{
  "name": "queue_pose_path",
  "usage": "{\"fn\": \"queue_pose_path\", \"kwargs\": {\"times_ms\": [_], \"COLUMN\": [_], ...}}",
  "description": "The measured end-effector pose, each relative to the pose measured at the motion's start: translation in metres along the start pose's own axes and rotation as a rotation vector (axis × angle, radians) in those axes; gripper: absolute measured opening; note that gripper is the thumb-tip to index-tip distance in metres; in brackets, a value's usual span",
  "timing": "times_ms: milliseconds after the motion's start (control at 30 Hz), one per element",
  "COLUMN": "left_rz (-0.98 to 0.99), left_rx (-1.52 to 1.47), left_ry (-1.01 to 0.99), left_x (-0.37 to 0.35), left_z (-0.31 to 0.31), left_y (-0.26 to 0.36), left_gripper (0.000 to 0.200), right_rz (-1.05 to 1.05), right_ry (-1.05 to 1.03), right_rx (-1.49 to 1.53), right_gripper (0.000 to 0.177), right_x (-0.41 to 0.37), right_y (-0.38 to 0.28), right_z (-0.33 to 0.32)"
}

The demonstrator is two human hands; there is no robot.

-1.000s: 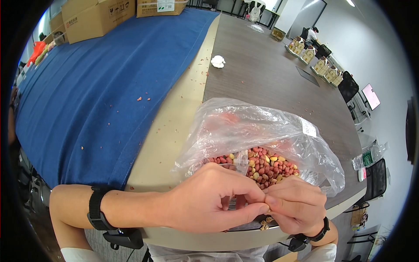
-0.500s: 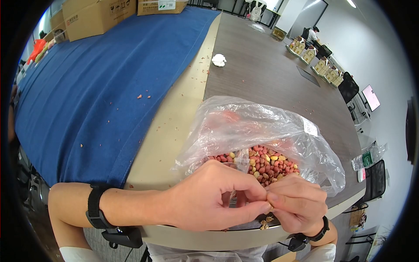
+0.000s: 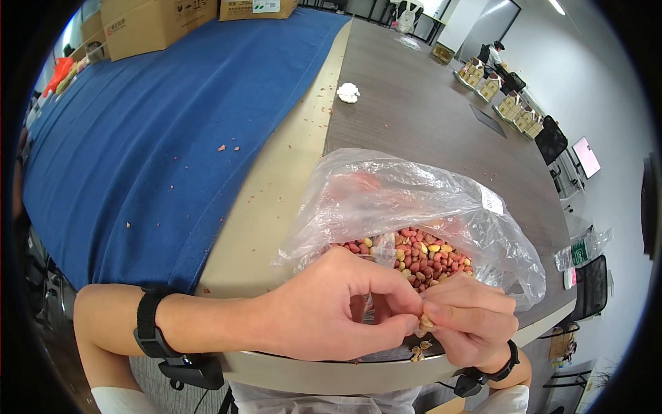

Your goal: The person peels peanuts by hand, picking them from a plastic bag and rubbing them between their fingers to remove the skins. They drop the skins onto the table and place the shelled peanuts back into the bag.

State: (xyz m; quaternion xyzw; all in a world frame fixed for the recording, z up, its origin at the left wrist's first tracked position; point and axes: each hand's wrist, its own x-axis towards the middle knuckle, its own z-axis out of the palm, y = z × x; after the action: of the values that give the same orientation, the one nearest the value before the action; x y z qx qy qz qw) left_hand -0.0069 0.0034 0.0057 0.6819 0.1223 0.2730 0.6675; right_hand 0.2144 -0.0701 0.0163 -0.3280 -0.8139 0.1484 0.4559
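Close to the table's front edge, my left hand (image 3: 338, 307) and my right hand (image 3: 476, 314) meet, thumbs and forefingers pinched. Between their fingertips is a small tan peanut in its shell (image 3: 427, 323), partly covered by the fingers. Just behind the hands lies a clear plastic bag (image 3: 407, 193) with its mouth towards me. Many red and yellowish shelled peanuts (image 3: 431, 261) fill its opening, and my hands hide the nearest of them. Below the fingertips, broken peanut shells (image 3: 418, 352) rest at the table edge.
A blue cloth (image 3: 165, 138) with scattered skin bits covers the table's left side. Cardboard boxes (image 3: 155, 27) stand at its far end. A crumpled white tissue (image 3: 348, 93) lies beyond the bag. A plastic bottle (image 3: 583, 250) is at the right, and a person (image 3: 494, 56) sits far back.
My left thumb has drawn back slightly from the right fingertips, so more of the peanut shows between them. The bag and the peanuts in it stay in place.
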Motion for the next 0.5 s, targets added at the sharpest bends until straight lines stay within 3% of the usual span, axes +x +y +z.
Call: {"fn": "queue_pose_path", "kwargs": {"times_ms": [500], "left_rz": [0.049], "left_rx": [0.058], "left_ry": [-0.002], "left_x": [0.001], "left_z": [0.0007], "left_y": [-0.0009], "left_gripper": [0.012], "right_rz": [0.049], "right_ry": [0.002], "right_rx": [0.07], "right_gripper": [0.029], "right_x": [-0.0005], "right_y": [0.0012], "right_z": [-0.0014]}}
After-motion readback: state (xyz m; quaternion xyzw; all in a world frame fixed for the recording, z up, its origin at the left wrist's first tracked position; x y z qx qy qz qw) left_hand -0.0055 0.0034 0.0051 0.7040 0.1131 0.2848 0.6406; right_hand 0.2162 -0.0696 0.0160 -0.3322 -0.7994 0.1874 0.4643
